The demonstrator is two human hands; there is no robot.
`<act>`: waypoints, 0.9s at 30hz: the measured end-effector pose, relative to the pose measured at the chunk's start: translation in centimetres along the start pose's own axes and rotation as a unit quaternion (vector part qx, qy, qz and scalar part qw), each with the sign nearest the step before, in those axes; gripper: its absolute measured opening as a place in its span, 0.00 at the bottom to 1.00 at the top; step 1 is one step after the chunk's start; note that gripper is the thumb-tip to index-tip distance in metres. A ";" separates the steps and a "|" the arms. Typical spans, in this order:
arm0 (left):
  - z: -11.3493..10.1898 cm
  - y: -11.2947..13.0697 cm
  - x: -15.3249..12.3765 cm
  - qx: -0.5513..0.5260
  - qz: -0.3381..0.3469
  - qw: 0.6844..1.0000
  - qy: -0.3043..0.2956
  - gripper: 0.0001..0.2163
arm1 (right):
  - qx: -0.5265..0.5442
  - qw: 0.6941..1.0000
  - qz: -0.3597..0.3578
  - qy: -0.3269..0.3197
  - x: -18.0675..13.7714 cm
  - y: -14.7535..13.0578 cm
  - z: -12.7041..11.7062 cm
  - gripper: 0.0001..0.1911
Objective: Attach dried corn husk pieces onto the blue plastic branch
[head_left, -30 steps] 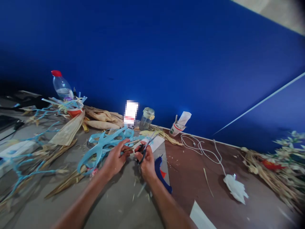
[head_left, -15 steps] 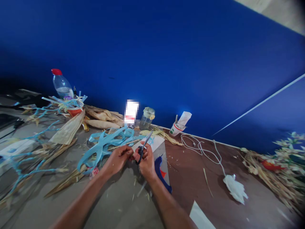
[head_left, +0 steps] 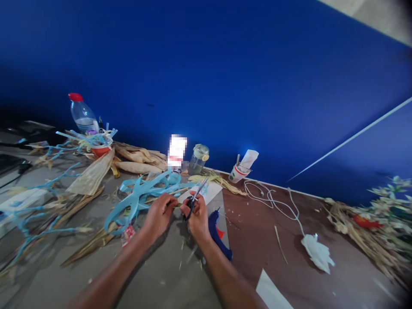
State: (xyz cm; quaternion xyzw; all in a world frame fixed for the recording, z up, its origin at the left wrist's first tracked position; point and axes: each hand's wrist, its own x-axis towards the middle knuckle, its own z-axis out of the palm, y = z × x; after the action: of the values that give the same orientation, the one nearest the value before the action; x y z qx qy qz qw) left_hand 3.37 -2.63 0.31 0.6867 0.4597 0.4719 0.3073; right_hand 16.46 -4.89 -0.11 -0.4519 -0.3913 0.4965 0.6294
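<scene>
My right hand [head_left: 197, 214] is closed around a pair of scissors [head_left: 200, 188] with dark handles, blades pointing up and away. Just left of it, my left hand [head_left: 161, 213] is closed in a pinch, and a small greenish piece barely shows at its fingertips; what it is I cannot make out. A narrow gap separates the two hands. Behind my left hand lies a loose heap of light blue ribbon [head_left: 137, 198]. A white sheet of paper [head_left: 214, 192] is beneath the scissors' blades. Beside my right wrist rests a blue glue gun [head_left: 215, 227] with an orange-red trigger.
Dried husks [head_left: 138, 159], a red-capped bottle [head_left: 82, 113] and blue-wrapped branches [head_left: 32, 227] are on the left. A lidded jar [head_left: 199, 158] and a white cup [head_left: 238, 173] stand along the wall. A white cord [head_left: 273, 201] and artificial flowers [head_left: 389, 206] lie right.
My left hand has shifted slightly left and away from the right, widening the gap, and its wrist has turned. A small greenish piece now shows at its fingertips. The scissors stay in my right hand.
</scene>
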 end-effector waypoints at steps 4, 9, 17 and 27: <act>0.3 0.1 -0.3 0.005 0.039 0.999 -0.005 0.09 | -0.009 1.000 0.012 -0.009 0.0 0.0 0.0 0.25; 0.3 0.5 -0.1 -0.079 -0.073 0.994 -0.018 0.08 | 0.016 1.000 -0.002 -0.021 0.0 0.1 -0.2 0.26; 0.0 1.0 0.3 -0.267 -0.227 0.936 -0.037 0.12 | 0.007 1.000 -0.007 -0.027 -0.3 -0.2 -0.3 0.24; -0.1 0.8 0.0 -0.518 -0.323 0.789 -0.072 0.18 | 0.033 0.999 -0.011 0.001 0.2 0.2 -0.6 0.23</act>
State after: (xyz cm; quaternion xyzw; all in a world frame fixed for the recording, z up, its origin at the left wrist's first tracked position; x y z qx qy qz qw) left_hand 3.55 -2.94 0.99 0.2676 0.3178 0.4620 0.7836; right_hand 16.98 -4.80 -0.43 -0.4268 -0.3787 0.5014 0.6504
